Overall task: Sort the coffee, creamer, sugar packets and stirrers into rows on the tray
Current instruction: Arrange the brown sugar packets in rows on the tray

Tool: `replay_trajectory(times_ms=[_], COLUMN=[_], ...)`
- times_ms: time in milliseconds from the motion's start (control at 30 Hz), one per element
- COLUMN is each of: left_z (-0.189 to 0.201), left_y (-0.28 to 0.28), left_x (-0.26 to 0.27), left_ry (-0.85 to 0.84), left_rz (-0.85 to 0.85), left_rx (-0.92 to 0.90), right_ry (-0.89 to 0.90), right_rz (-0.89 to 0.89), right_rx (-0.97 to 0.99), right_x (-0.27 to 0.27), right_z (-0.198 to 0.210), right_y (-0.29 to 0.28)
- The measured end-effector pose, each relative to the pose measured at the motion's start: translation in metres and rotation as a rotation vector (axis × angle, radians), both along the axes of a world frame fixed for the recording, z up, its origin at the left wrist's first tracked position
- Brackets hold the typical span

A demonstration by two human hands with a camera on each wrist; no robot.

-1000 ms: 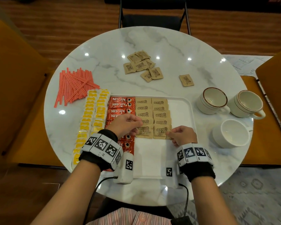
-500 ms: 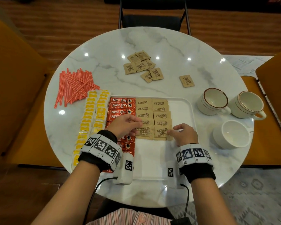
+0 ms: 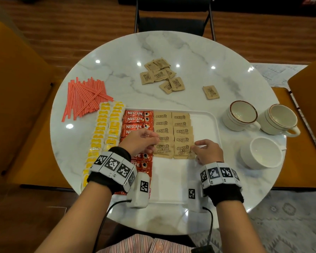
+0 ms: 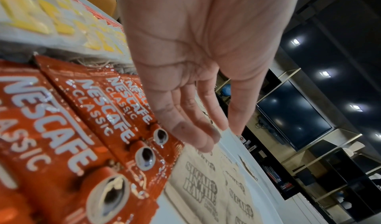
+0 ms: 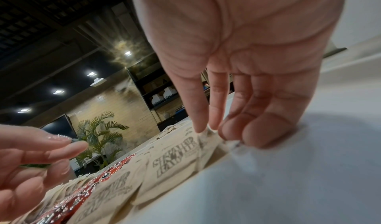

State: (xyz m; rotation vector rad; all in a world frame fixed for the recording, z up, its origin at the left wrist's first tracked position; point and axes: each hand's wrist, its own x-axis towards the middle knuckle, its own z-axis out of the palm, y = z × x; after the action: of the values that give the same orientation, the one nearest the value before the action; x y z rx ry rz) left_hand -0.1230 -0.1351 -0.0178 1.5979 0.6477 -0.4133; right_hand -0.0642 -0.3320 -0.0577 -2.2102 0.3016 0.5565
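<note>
Two columns of brown paper sugar packets [image 3: 173, 132] lie mid-way across a white rectangular tray [image 3: 206, 128], just beside a row of red foil coffee sachets [image 3: 137, 120]. The right hand [image 3: 209, 152] pinches the right edge of the nearest packet [image 3: 182, 151] between thumb and forefinger. The left hand [image 3: 139, 141], fingers straight, touches the left column. Yellow creamer packets [image 3: 108, 125] lie left of the coffee, with red striped stirrers [image 3: 84, 95] and loose sugar packets [image 3: 159, 75] on the round marble table [image 3: 190, 52].

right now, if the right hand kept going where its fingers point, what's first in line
The nearest brown paper sugar packet in the right-hand column; the fingertips of the right hand seem to touch its edge.
</note>
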Motion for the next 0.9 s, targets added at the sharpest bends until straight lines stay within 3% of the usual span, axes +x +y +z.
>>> replay_trajectory(times_ms=[233, 400, 500, 767, 900], left_z=[0.022, 0.043, 0.048, 0.027, 0.01], left_y=[0.003, 0.01, 0.017, 0.034, 0.036], left_x=[0.027, 0.082, 0.114, 0.186, 0.209], left_ry=[-0.067, -0.109, -0.013, 0.182, 0.198], left_rz=[-0.098, -0.273, -0.397, -0.44, -0.434], left_rx=[0.109, 0.35, 0.551, 0.741, 0.781], right_ry=[-0.083, -0.094, -0.086, 0.026, 0.082], right_rz=[0.043, 0.247, 0.289, 0.354, 0.506], right_rx=[0.009, -0.108, -0.171, -0.378, -0.721], right_x=[0.029, 0.08, 0.114, 0.187, 0.2], right_z=[0.03, 0.065, 0.077, 0.061, 0.041], right_y=[0.007, 0.033, 0.039, 0.041, 0.043])
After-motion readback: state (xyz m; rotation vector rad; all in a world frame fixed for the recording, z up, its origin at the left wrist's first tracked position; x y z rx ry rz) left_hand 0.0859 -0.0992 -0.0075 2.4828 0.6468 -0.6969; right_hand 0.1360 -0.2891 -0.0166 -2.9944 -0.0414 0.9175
